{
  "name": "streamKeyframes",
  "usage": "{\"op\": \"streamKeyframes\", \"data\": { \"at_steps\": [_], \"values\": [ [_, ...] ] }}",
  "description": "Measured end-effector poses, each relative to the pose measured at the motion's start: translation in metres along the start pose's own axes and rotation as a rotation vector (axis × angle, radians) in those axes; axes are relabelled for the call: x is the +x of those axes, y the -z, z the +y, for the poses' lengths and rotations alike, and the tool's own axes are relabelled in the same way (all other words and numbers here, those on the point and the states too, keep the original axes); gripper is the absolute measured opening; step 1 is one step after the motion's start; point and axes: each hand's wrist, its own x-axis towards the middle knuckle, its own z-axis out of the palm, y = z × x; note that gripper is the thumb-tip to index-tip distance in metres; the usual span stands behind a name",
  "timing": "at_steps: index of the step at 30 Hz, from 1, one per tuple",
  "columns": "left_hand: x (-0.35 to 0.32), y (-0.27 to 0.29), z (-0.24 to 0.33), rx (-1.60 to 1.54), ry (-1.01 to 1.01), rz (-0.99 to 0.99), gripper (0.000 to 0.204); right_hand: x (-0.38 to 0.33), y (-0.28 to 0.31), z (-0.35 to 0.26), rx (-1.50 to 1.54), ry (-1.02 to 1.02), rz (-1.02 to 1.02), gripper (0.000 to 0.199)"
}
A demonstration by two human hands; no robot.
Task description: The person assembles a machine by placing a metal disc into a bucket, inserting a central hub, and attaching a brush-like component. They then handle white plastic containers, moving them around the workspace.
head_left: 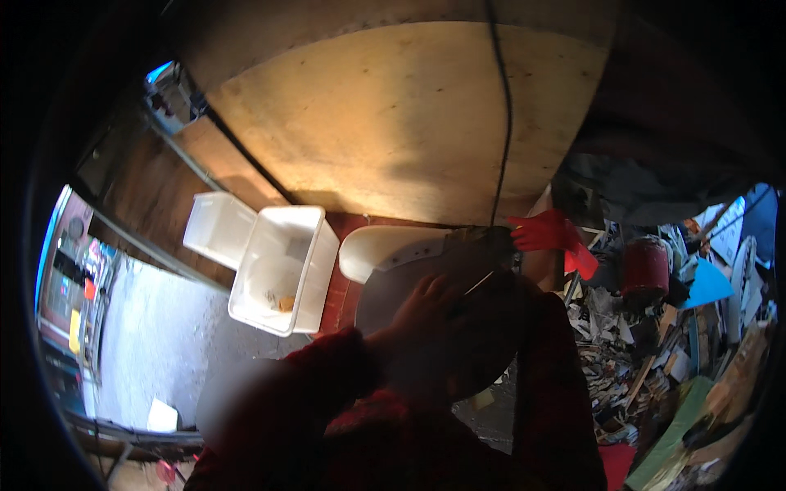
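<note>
The left hand (427, 304) lay with fingers (442, 286) spread flat against a round grey disc (385, 295), pressing on its face rather than gripping it. The right hand (542, 231), in a red glove, sat at the disc's upper right edge beside a thin metal rod (477, 283); how far its fingers were closed could not be told. The disc stood in front of a curved white panel (381, 248). Just left of it sat an open white bin (282, 266), with its lid (218, 228) alongside. A plywood sheet (393, 123) leaned behind, a black cable (505, 106) hanging across it.
</note>
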Motion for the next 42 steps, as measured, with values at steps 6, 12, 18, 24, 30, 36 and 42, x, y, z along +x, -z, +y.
{"op": "streamKeyframes", "data": {
  "at_steps": [6,12,18,24,30,36,42],
  "values": [
    [0.006,0.017,0.006,-0.32,0.245,-0.077,0.049,-0.008,0.011,0.015,0.13,0.072,0.001,0.04],
    [0.008,0.024,0.009,-0.251,0.234,-0.08,0.053,-0.038,0.072,-0.03,1.097,-0.228,0.144,0.037],
    [0.003,0.02,0.008,-0.245,0.229,-0.114,0.051,-0.043,0.041,-0.081,0.25,0.38,0.388,0.022],
    [-0.003,0.002,0.002,-0.196,0.266,-0.172,0.051,-0.039,0.052,-0.059,0.05,0.119,0.581,0.025],
    [-0.009,-0.005,-0.002,-0.12,0.11,-0.053,0.049,-0.056,0.045,-0.098,0.506,0.17,0.436,0.027],
    [-0.009,-0.012,-0.004,-0.182,0.153,-0.088,0.05,-0.053,0.041,-0.086,0.425,0.207,0.35,0.022],
    [-0.008,-0.007,-0.002,-0.242,0.22,-0.114,0.054,-0.021,0.054,-0.036,-0.268,-0.158,0.897,0.022]
  ]
}}
